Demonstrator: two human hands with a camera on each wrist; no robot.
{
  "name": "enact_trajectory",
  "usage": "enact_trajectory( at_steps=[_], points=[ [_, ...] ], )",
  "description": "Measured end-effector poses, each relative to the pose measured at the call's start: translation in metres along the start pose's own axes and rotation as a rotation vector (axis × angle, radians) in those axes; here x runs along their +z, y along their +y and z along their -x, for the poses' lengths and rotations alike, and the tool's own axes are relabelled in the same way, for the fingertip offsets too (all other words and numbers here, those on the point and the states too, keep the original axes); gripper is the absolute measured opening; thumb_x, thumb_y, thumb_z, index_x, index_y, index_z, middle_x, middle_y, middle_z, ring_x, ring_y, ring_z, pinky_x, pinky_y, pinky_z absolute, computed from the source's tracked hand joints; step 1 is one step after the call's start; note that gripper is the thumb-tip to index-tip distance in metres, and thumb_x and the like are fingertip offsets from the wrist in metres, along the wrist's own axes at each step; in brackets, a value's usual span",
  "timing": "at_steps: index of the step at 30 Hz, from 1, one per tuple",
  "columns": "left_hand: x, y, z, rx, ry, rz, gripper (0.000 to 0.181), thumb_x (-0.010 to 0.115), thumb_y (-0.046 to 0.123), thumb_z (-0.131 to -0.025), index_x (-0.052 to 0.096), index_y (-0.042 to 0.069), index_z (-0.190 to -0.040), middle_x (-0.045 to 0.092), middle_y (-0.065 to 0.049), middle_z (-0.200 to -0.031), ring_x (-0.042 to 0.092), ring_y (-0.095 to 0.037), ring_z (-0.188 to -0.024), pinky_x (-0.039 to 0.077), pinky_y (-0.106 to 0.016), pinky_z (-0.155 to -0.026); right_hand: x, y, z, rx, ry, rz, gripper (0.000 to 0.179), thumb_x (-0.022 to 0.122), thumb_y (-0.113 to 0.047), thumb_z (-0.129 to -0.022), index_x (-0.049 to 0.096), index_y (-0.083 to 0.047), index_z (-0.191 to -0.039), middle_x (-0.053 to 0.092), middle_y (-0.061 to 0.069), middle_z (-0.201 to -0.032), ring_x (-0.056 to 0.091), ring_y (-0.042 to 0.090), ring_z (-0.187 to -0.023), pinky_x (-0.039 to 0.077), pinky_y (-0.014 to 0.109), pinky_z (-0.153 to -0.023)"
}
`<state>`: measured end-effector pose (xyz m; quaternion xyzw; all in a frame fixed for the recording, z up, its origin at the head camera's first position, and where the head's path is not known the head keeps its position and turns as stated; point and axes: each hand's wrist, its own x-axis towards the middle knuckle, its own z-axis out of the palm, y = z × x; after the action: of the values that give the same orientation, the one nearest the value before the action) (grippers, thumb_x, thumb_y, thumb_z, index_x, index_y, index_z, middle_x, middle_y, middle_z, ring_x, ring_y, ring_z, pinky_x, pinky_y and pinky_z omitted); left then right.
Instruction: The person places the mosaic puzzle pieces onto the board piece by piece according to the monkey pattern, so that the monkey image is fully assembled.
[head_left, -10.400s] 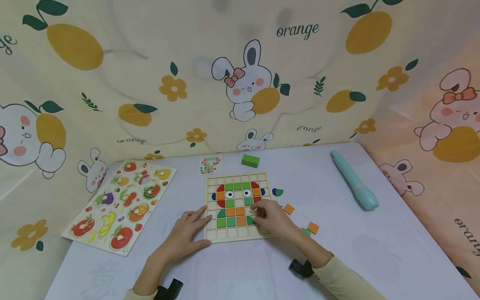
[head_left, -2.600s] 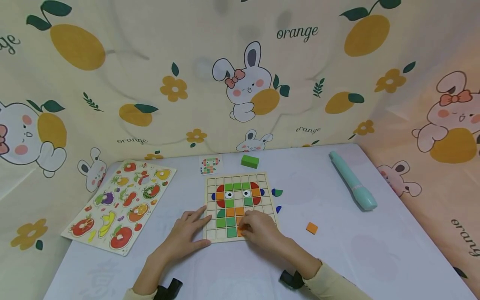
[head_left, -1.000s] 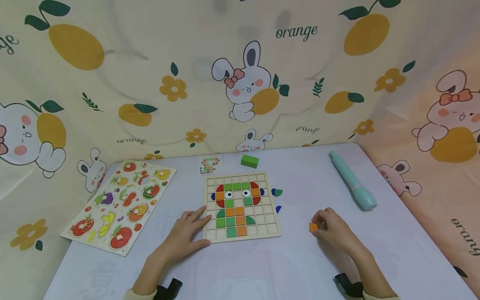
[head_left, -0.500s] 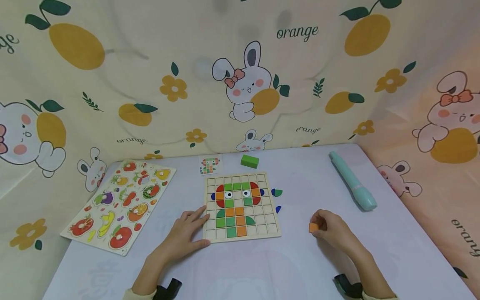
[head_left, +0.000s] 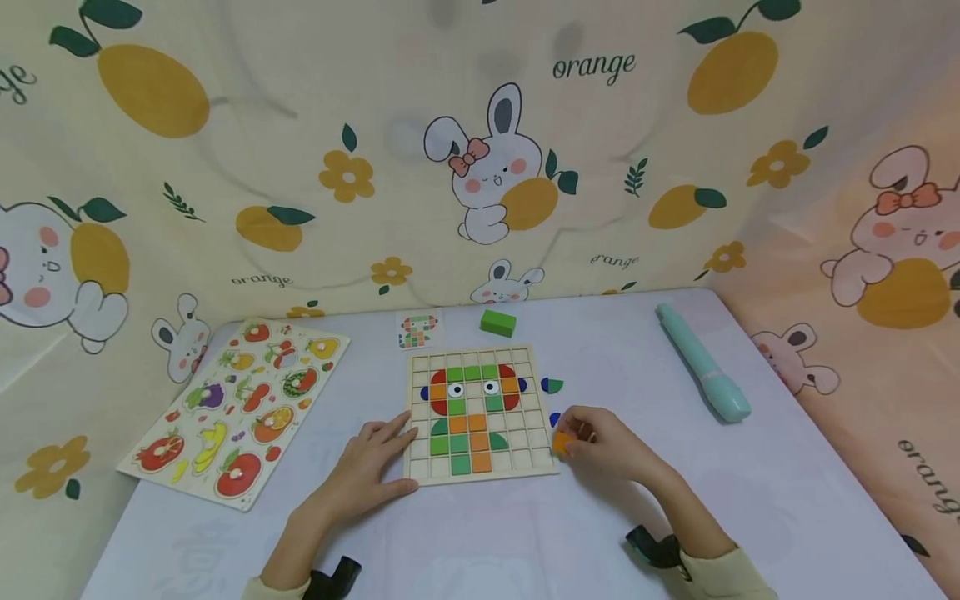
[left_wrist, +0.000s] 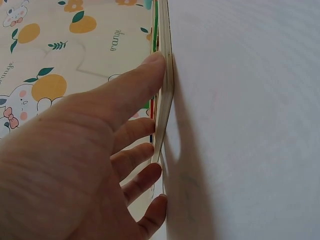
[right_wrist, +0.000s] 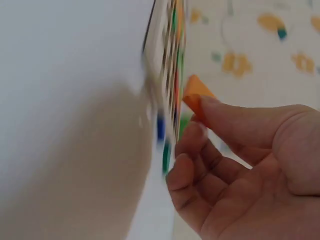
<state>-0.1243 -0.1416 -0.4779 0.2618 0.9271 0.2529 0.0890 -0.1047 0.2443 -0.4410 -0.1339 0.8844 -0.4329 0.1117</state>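
Note:
A wooden grid board (head_left: 525, 460) lies mid-table, holding red, green, orange and blue tiles and two eye tiles in a figure pattern. My left hand (head_left: 366, 467) rests at its left side, fingertips along the left edge and thumb at the near corner; in the left wrist view the thumb (left_wrist: 135, 85) lies on the board's edge. My right hand (head_left: 611, 446) pinches an orange square tile (right_wrist: 196, 92) between thumb and index finger, close to the board's right edge. Beside that edge lie a blue half-round tile (head_left: 554, 419) and a green piece (head_left: 555, 386) with a blue one against it.
Behind the board lie a small pattern card (head_left: 417, 331) and a green block (head_left: 498, 322). A fruit puzzle board (head_left: 240, 417) is at the left, a teal pen-shaped device (head_left: 703, 363) at the right. A patterned cloth backdrop (head_left: 360, 83) rises behind the table.
My right hand carried the orange tile leftward from the right of the table to the board. Since the oldest frame, a green and an orange tile joined the bottom row. My left hand stayed.

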Motion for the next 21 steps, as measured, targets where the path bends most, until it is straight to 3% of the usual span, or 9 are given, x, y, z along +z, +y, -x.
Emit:
enact_trajectory(
  at_steps=[4, 11, 21],
  points=[
    [-0.001, 0.000, 0.000, 0.005, 0.007, 0.004, 0.073, 0.078, 0.044, -0.083, 0.054, 0.011, -0.144, 0.032, -0.005, -0.161, 0.037, -0.028, -0.132, 0.035, -0.055, -0.100, 0.036, -0.027, -0.032, -0.077, -0.062, -0.036, 0.017, 0.068, 0.003, -0.089, 0.065, -0.004, -0.104, 0.056, 0.002, -0.085, 0.051, 0.020, -0.078, 0.043, 0.026, -0.066],
    [-0.001, -0.001, -0.001, 0.015, 0.009, 0.010, 0.073, 0.077, 0.046, -0.084, 0.054, 0.013, -0.145, 0.032, -0.003, -0.161, 0.037, -0.027, -0.131, 0.036, -0.054, -0.100, 0.087, -0.067, -0.066, -0.169, -0.168, 0.067, 0.015, 0.069, -0.002, -0.091, 0.068, -0.011, -0.104, 0.057, -0.006, -0.080, 0.050, 0.010, -0.073, 0.044, 0.023, -0.065],
    [0.000, -0.003, -0.001, 0.010, 0.004, 0.007, 0.072, 0.078, 0.044, -0.084, 0.054, 0.013, -0.145, 0.033, -0.004, -0.161, 0.037, -0.027, -0.132, 0.035, -0.054, -0.100, 0.117, -0.082, -0.077, -0.198, -0.079, 0.141, 0.015, 0.069, 0.002, -0.088, 0.072, -0.009, -0.098, 0.054, -0.008, -0.075, 0.047, 0.008, -0.068, 0.040, 0.022, -0.060]
  ],
)
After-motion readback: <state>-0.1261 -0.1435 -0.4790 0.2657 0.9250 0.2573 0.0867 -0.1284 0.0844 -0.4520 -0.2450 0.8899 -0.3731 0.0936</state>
